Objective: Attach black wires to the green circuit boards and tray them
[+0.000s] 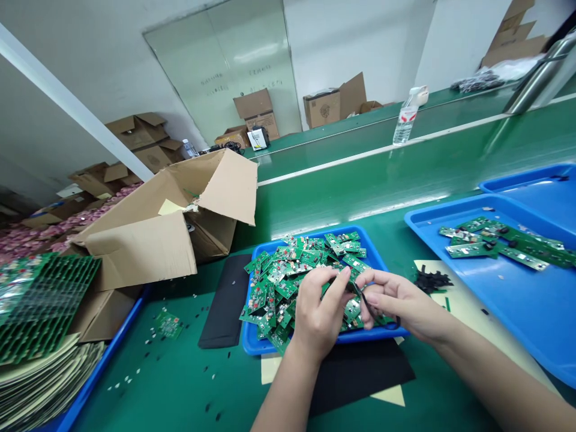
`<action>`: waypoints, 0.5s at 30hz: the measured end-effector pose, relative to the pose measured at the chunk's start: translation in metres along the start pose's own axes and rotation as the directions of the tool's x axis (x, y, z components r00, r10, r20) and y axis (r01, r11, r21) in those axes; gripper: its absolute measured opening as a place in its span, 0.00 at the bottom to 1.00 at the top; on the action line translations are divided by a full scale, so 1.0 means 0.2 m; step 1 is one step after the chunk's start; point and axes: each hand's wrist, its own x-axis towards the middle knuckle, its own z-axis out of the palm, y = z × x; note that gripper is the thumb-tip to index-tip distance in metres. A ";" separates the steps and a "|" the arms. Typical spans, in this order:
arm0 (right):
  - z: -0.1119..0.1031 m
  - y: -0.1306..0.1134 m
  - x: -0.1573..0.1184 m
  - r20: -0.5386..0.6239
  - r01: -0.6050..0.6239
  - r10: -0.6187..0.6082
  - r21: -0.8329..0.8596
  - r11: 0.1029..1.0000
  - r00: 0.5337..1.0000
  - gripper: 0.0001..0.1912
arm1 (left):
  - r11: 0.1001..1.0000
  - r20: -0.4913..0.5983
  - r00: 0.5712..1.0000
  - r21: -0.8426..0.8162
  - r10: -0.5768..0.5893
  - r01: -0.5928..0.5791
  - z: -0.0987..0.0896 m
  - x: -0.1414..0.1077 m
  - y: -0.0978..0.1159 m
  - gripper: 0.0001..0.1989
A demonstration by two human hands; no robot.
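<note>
My left hand (321, 309) is closed above a heap of small green circuit boards (288, 270), its thumb and forefinger pinched together. What it grips is mostly hidden by the fingers. My right hand (398, 300) is close beside it, with the fingers closed on a thin black strip (362, 295) that runs toward the left fingertips. The boards fill a blue tray (382, 258) beneath both hands. To the right of the right hand lies a pile of short black strips (432, 279) on pale yellow paper.
A larger blue tray (504, 306) at right holds several boards. Black sheets (225, 306) lie left of the heap and under its front edge. An open cardboard box (144, 240), stacked board panels (49, 306) and tiny scraps occupy the left. A water bottle (405, 123) stands behind.
</note>
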 end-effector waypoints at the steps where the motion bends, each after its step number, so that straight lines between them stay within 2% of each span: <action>1: 0.00 -0.01 0.00 -0.028 -0.013 0.013 0.004 1.000 1.000 0.15 | 1.000 -0.006 1.000 0.005 -0.004 0.004 0.00 0.00 0.00 0.23; 5: 0.00 -0.02 0.00 -0.129 -0.017 0.022 0.038 0.999 0.991 0.17 | 0.999 -0.009 0.999 -0.008 -0.046 0.046 0.00 0.01 0.00 0.19; 9: 0.00 -0.01 0.00 -0.145 -0.054 0.060 0.045 0.998 0.988 0.17 | 0.976 -0.010 0.987 -0.153 -0.161 0.157 0.00 0.01 0.01 0.18; 15: 0.02 0.01 0.00 -0.148 -0.062 0.067 0.036 0.997 0.987 0.21 | 0.813 0.110 0.914 -0.424 -0.390 0.398 0.01 0.00 0.02 0.15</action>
